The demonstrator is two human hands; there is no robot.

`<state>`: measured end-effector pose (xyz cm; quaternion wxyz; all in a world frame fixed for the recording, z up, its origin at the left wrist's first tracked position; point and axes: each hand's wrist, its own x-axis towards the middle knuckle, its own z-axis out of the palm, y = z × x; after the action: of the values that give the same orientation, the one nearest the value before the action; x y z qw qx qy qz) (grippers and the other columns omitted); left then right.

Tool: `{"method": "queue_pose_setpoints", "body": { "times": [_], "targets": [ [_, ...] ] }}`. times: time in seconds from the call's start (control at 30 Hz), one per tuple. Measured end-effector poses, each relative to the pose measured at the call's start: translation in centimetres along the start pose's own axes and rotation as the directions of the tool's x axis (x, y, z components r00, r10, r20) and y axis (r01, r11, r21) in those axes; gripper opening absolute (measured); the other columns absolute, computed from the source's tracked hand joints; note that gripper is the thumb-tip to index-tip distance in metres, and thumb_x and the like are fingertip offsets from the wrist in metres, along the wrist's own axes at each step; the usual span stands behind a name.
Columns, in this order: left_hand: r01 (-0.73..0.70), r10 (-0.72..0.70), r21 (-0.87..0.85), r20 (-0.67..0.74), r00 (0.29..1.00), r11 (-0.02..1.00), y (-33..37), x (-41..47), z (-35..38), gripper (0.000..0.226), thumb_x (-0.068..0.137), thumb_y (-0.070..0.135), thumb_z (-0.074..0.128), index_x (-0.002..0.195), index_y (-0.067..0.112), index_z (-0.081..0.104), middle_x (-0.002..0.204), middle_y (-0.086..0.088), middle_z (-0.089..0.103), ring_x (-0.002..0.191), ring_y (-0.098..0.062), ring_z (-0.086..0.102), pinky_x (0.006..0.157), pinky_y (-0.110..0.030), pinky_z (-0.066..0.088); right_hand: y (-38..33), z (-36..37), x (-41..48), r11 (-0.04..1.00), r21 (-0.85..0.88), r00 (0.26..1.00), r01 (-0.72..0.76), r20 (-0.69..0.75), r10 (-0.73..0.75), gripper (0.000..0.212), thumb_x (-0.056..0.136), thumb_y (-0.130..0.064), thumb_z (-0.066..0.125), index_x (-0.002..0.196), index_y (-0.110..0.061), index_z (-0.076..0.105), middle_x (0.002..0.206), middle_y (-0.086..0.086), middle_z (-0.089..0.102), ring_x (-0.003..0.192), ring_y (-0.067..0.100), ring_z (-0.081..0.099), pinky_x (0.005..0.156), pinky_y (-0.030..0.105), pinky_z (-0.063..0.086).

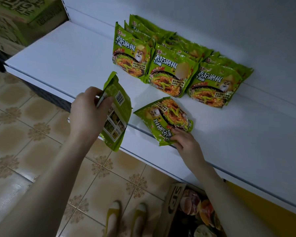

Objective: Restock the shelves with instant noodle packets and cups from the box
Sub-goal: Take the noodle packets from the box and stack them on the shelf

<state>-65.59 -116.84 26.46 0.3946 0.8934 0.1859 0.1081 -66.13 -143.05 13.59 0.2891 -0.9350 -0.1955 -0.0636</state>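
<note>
Green cartons (15, 17) are stacked at upper left, beyond the shelf end. Tiled floor (32, 134) below, yellow shoes (113, 218) at bottom centre. An open cardboard box (174, 202) sits on the floor under the shelf front at lower right, with round-lidded cups inside, dimly seen.

On the white shelf (75, 53), the standing packets (169, 74) form three rows running back toward the rear wall, faces forward. They fill the middle back of the shelf.

Left hand (87, 113): fingers curled round the upper side edge of the held packet (117, 115), pinching it. The packet is tilted, barcode side up, and its lower end hangs past the shelf lip over the floor.

Right hand (184, 142): fingers bent over the near end of the flat packet (166, 120), gripping it; the thumb's position cannot be made out. This packet lies printed face up, upside down to the viewer, with its near end at the shelf's front edge, just in front of the middle row.

Open shelf surface lies left of the rows, and more to the right along the front.
</note>
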Motion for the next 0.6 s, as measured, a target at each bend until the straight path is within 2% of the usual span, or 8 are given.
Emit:
{"method": "queue_pose_setpoints", "body": {
  "times": [0.07,0.1,0.13,0.23,0.3,0.37,0.5,0.6],
  "targets": [
    [0.0,0.0,0.007,0.005,1.0,1.0,0.0,0.0,0.2,0.026,0.091,0.026,0.055,0.11,0.008,0.058,0.099,-0.013,0.062,0.076,-0.025,0.053,0.063,-0.032,0.04,-0.3,-0.4,0.2,1.0,-0.002,0.999,0.001,0.032,-0.001,0.022,0.061,0.008,0.058,0.079,0.001,0.068,0.101,0.019,0.07,0.104,0.016,0.048,0.087,0.032,0.049],
    [0.0,0.0,0.005,0.009,1.0,1.0,0.1,0.0,0.2,0.026,0.091,0.026,0.055,0.109,0.008,0.058,0.1,-0.013,0.063,0.077,-0.025,0.054,0.063,-0.032,0.041,-0.5,-0.9,0.5,1.0,-0.004,0.999,-0.005,0.049,0.005,0.026,0.059,0.009,0.054,0.079,0.001,0.069,0.098,0.019,0.07,0.1,0.017,0.051,0.086,0.04,0.05],
    [0.002,-0.002,0.003,0.013,1.0,1.0,0.1,-0.1,0.2,0.026,0.091,0.026,0.055,0.109,0.008,0.058,0.1,-0.013,0.063,0.077,-0.026,0.055,0.064,-0.032,0.042,-0.8,-1.4,0.9,1.0,0.002,0.998,-0.029,0.063,0.029,0.029,0.06,0.009,0.051,0.081,0.001,0.069,0.095,0.018,0.07,0.096,0.021,0.055,0.082,0.042,0.052],
    [0.008,-0.008,0.004,0.021,1.0,1.0,0.3,-0.3,0.1,0.025,0.091,0.027,0.055,0.109,0.008,0.058,0.099,-0.012,0.063,0.078,-0.026,0.055,0.065,-0.034,0.046,-1.7,-2.9,3.2,0.984,0.026,0.98,-0.174,0.103,0.171,0.029,0.08,0.005,0.047,0.099,-0.001,0.068,0.101,0.018,0.066,0.097,0.032,0.058,0.076,0.03,0.045],
    [0.021,-0.021,0.011,0.017,1.0,1.0,0.2,-0.5,-0.1,0.025,0.091,0.028,0.056,0.108,0.01,0.058,0.096,-0.01,0.062,0.079,-0.027,0.057,0.069,-0.04,0.051,-2.2,-3.2,6.0,0.981,0.006,0.968,-0.193,0.162,0.189,0.028,0.09,-0.001,0.047,0.111,-0.005,0.064,0.111,0.016,0.064,0.104,0.03,0.056,0.082,0.031,0.044],
    [0.044,-0.044,0.016,0.012,0.999,0.999,0.1,-0.6,-0.4,0.024,0.09,0.03,0.056,0.106,0.012,0.059,0.092,-0.006,0.061,0.081,-0.029,0.059,0.073,-0.046,0.053,-2.7,-2.7,9.3,0.988,-0.012,0.945,-0.156,0.288,0.153,0.029,0.093,-0.009,0.048,0.121,-0.009,0.058,0.121,0.013,0.06,0.113,0.029,0.054,0.09,0.034,0.044],
    [0.07,-0.07,0.023,-0.01,0.998,0.997,-0.2,-0.6,-0.9,0.024,0.09,0.03,0.057,0.106,0.013,0.059,0.088,0.0,0.056,0.078,-0.026,0.057,0.073,-0.046,0.053,-3.5,-1.1,14.3,0.98,-0.134,0.802,-0.144,0.565,0.195,0.059,0.087,-0.021,0.061,0.14,-0.02,0.037,0.143,0.005,0.043,0.128,0.023,0.044,0.106,0.036,0.037],
    [0.067,-0.066,0.016,-0.021,0.998,0.998,-0.4,-0.5,-1.0,0.023,0.09,0.029,0.057,0.106,0.011,0.058,0.087,0.0,0.055,0.077,-0.024,0.054,0.071,-0.043,0.052,-3.6,-0.3,15.9,0.964,-0.229,0.681,-0.133,0.686,0.257,0.07,0.084,-0.024,0.066,0.144,-0.021,0.029,0.146,0.005,0.039,0.128,0.025,0.044,0.105,0.038,0.039]
  ]
}}
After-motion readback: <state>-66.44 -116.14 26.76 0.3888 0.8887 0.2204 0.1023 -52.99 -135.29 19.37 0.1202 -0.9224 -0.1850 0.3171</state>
